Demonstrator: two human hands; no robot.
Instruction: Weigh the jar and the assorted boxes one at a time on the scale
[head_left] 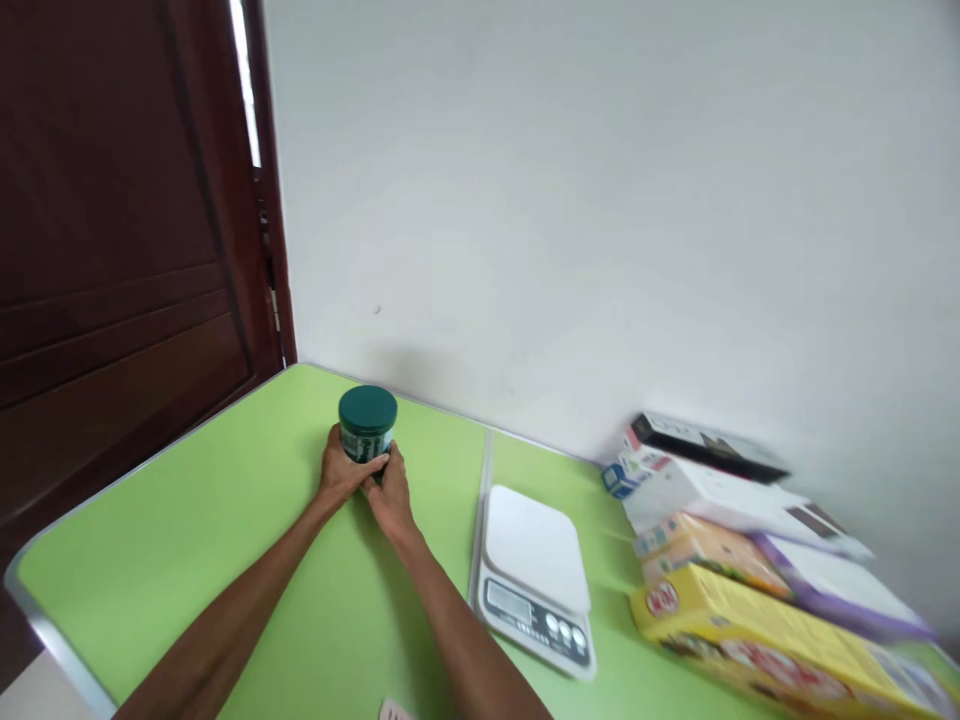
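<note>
A dark green jar [367,412] with a wide round lid stands upright near the back left of the green table. My left hand [343,468] wraps its left side, the thumb laid across the front. Around the right side of the same jar curls my right hand [391,490], its fingertips meeting the left thumb. Both hands are closed on the jar, and the lower part of it is hidden behind them. To the right of my right forearm lies a white kitchen scale [534,575] with a bare platform and a display with buttons at its front.
The green folding table [202,530] has a metal rim and a seam beside the scale. At the right sit several boxes, including a yellow box [780,640] and a white box [720,505]. A white wall [562,200] rises behind, with a dark wooden door [105,220] at the left.
</note>
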